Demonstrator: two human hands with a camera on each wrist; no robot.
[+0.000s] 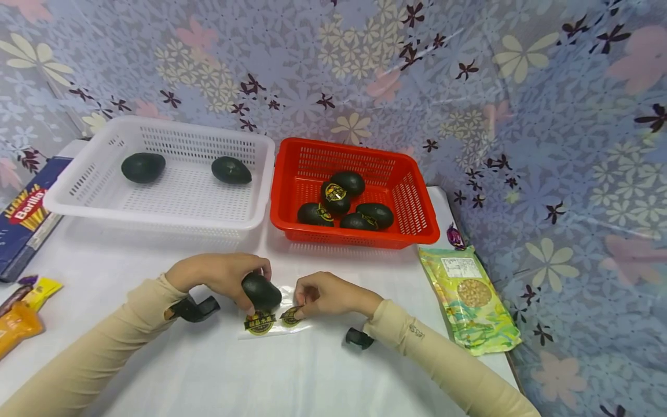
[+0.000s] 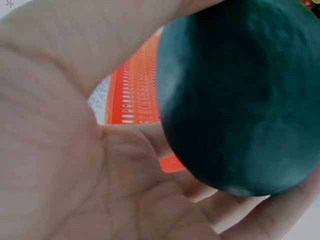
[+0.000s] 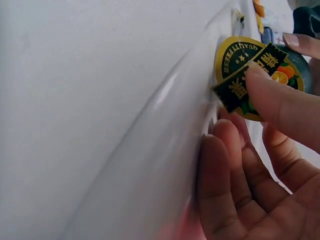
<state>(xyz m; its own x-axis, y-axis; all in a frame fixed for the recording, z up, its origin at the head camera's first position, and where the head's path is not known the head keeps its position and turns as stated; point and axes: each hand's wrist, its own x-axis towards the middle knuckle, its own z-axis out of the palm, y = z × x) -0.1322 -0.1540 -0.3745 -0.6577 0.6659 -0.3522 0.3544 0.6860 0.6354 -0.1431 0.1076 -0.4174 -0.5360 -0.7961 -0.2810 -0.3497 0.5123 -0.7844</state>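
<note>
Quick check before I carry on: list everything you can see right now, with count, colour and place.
white basket: 1, white, back left; holds 2 dark avocados
red basket: 1, red, back centre; holds 5 stickered avocados
held avocado: 1, dark green, front centre
sticker sheet: 1, clear, 2 yellow-black stickers, on table
pasta box: 1, blue, far left
snack bag: 1, green-yellow, right
wrappers: orange, yellow, left edge
left hand: grips held avocado
right hand: pinches a sticker
</note>
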